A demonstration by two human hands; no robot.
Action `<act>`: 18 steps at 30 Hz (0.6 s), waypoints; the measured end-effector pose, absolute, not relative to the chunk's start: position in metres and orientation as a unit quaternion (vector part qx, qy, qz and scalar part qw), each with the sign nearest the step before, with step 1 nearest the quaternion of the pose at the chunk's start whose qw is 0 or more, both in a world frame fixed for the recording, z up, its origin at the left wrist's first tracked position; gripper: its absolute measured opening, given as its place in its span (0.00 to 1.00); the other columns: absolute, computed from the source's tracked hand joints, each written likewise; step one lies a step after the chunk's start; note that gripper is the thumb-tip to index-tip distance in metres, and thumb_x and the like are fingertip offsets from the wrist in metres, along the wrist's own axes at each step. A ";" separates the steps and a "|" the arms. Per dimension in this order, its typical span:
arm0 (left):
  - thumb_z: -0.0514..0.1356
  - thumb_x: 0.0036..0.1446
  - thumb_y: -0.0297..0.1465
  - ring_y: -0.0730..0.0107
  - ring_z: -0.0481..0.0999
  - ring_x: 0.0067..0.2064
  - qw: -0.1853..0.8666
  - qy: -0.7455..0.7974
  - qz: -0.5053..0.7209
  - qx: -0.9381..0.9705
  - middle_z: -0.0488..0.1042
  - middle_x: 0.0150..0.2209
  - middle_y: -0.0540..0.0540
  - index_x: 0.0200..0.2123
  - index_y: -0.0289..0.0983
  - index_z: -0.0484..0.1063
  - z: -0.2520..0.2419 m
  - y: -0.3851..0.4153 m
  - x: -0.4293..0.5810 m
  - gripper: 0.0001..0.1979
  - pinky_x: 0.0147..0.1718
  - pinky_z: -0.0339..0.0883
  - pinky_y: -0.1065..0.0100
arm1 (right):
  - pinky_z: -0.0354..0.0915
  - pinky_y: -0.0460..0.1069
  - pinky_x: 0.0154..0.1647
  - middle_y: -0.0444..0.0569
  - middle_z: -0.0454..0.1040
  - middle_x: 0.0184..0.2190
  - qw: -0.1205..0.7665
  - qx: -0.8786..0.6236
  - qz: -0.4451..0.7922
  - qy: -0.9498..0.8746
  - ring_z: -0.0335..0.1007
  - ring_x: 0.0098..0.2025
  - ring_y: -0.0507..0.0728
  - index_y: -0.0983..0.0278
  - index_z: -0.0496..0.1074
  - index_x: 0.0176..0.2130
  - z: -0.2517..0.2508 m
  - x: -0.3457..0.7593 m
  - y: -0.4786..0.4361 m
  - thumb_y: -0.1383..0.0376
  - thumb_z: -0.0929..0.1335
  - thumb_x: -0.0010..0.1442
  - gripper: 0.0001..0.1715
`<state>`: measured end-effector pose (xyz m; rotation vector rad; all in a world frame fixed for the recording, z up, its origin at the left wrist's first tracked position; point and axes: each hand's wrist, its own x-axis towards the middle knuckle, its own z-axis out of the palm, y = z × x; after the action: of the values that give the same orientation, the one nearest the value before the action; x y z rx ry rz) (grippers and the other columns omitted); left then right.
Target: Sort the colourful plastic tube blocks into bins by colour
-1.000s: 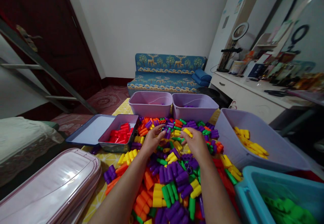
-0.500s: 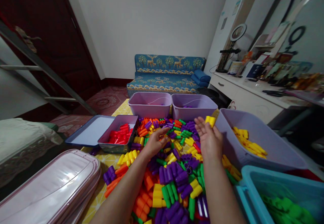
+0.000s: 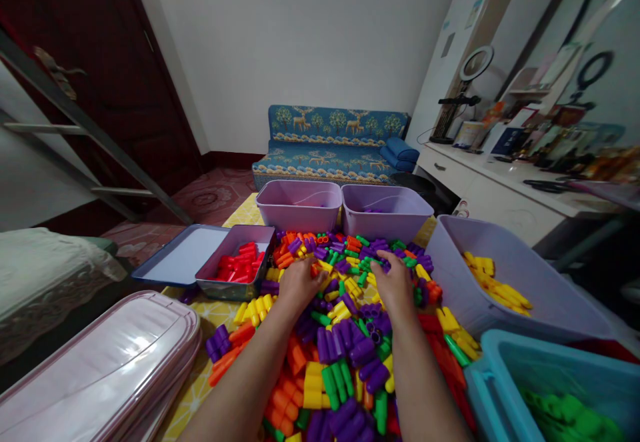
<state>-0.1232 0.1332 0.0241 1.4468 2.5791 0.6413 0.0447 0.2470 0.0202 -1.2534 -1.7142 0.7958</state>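
Many small plastic building blocks shaped like joined bullet tubes lie heaped across the table, among them purple blocks [image 3: 345, 342], green blocks [image 3: 337, 379] and orange blocks [image 3: 283, 402]. My left hand [image 3: 301, 283] is low over the middle of the heap, its thumb and fingers bent and apart around an orange block; a firm grip is not visible. My right hand [image 3: 394, 282] reaches into the heap further right, fingers curved and spread above green and purple blocks, with nothing seen held. Yellow blocks [image 3: 500, 292] lie in a lilac bin [image 3: 450, 255] right of that hand.
Two lilac bins [image 3: 300, 212] stand at the table's far edge. On the left, a tin box [image 3: 227, 290] holds red blocks [image 3: 240, 265]. Stacked pink lids [image 3: 110, 362] are nearer. A turquoise bin [image 3: 500, 362] with green pieces stands front right. A patterned sofa [image 3: 333, 142] is beyond.
The yellow block in my right hand is gone from it, and that hand has turned and lowered left into the heap. My left hand has dipped slightly, its fingers now more bent.
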 end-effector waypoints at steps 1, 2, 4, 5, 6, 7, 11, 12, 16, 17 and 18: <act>0.58 0.54 0.43 0.58 0.76 0.45 0.057 0.848 0.207 0.484 0.77 0.43 0.40 0.52 0.40 0.70 0.024 0.133 -0.122 0.23 0.41 0.66 0.65 | 0.56 0.61 0.57 0.60 0.70 0.51 0.380 -0.529 0.238 -0.720 0.62 0.57 0.66 0.65 0.74 0.44 0.020 0.047 0.246 0.63 0.66 0.51 0.21; 0.59 0.53 0.43 0.58 0.75 0.46 0.055 0.843 0.207 0.494 0.76 0.46 0.40 0.53 0.40 0.69 0.023 0.133 -0.121 0.25 0.42 0.66 0.65 | 0.52 0.64 0.59 0.60 0.67 0.55 0.338 -0.558 0.172 -0.738 0.56 0.61 0.68 0.64 0.74 0.46 0.020 0.050 0.245 0.64 0.67 0.51 0.21; 0.61 0.52 0.44 0.57 0.74 0.49 0.052 0.829 0.214 0.515 0.75 0.49 0.40 0.56 0.40 0.67 0.022 0.133 -0.120 0.29 0.45 0.65 0.65 | 0.48 0.68 0.59 0.61 0.59 0.60 0.270 -0.616 0.095 -0.734 0.47 0.64 0.73 0.63 0.71 0.51 0.023 0.054 0.242 0.63 0.67 0.53 0.25; 0.61 0.52 0.44 0.57 0.74 0.49 0.054 0.822 0.218 0.523 0.74 0.50 0.40 0.56 0.40 0.66 0.021 0.133 -0.120 0.29 0.46 0.65 0.65 | 0.48 0.70 0.58 0.61 0.56 0.62 0.252 -0.639 0.081 -0.723 0.44 0.65 0.74 0.62 0.69 0.53 0.024 0.057 0.241 0.61 0.67 0.54 0.27; 0.61 0.52 0.44 0.56 0.74 0.49 0.059 0.816 0.223 0.530 0.74 0.50 0.39 0.57 0.40 0.66 0.021 0.133 -0.121 0.30 0.46 0.65 0.65 | 0.50 0.70 0.57 0.62 0.54 0.63 0.244 -0.655 0.079 -0.711 0.43 0.65 0.75 0.62 0.67 0.55 0.026 0.059 0.241 0.60 0.67 0.54 0.29; 0.61 0.52 0.43 0.55 0.74 0.49 0.065 0.811 0.229 0.534 0.74 0.50 0.39 0.57 0.39 0.65 0.020 0.133 -0.121 0.30 0.46 0.65 0.65 | 0.52 0.70 0.56 0.64 0.52 0.63 0.242 -0.666 0.087 -0.700 0.44 0.65 0.75 0.62 0.64 0.57 0.027 0.062 0.242 0.59 0.67 0.54 0.32; 0.62 0.51 0.41 0.52 0.73 0.50 0.089 0.793 0.270 0.539 0.74 0.50 0.36 0.57 0.37 0.66 0.016 0.134 -0.123 0.30 0.47 0.65 0.61 | 0.61 0.66 0.50 0.70 0.57 0.59 0.265 -0.662 0.145 -0.686 0.60 0.57 0.74 0.66 0.57 0.61 0.026 0.072 0.250 0.54 0.66 0.54 0.40; 0.62 0.51 0.41 0.51 0.73 0.50 0.099 0.786 0.288 0.538 0.74 0.50 0.36 0.56 0.36 0.67 0.015 0.135 -0.124 0.30 0.48 0.65 0.60 | 0.62 0.65 0.49 0.69 0.61 0.57 0.267 -0.652 0.157 -0.692 0.62 0.56 0.72 0.66 0.57 0.61 0.025 0.073 0.252 0.54 0.66 0.54 0.40; 0.66 0.46 0.42 0.53 0.73 0.49 0.165 0.741 0.375 0.532 0.75 0.49 0.38 0.54 0.36 0.69 0.008 0.137 -0.125 0.32 0.49 0.65 0.60 | 0.64 0.60 0.48 0.63 0.68 0.51 0.200 -0.598 0.191 -0.752 0.67 0.51 0.68 0.65 0.62 0.58 0.022 0.068 0.251 0.56 0.65 0.55 0.33; 0.67 0.44 0.43 0.53 0.73 0.50 0.180 0.727 0.394 0.533 0.74 0.50 0.38 0.54 0.36 0.69 0.006 0.138 -0.126 0.33 0.49 0.64 0.59 | 0.64 0.58 0.47 0.61 0.68 0.52 0.181 -0.579 0.198 -0.770 0.68 0.50 0.67 0.63 0.64 0.57 0.022 0.064 0.249 0.57 0.65 0.55 0.31; 0.68 0.43 0.43 0.53 0.73 0.50 0.193 0.714 0.409 0.535 0.74 0.51 0.38 0.54 0.36 0.69 0.003 0.139 -0.126 0.34 0.50 0.64 0.59 | 0.64 0.57 0.47 0.58 0.68 0.52 0.170 -0.554 0.204 -0.789 0.69 0.49 0.65 0.62 0.66 0.55 0.023 0.060 0.246 0.59 0.65 0.55 0.29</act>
<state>-0.1261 0.1389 0.0034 1.4996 2.0020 1.1481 0.0602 0.2459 0.0226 -1.5754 -2.2409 0.5798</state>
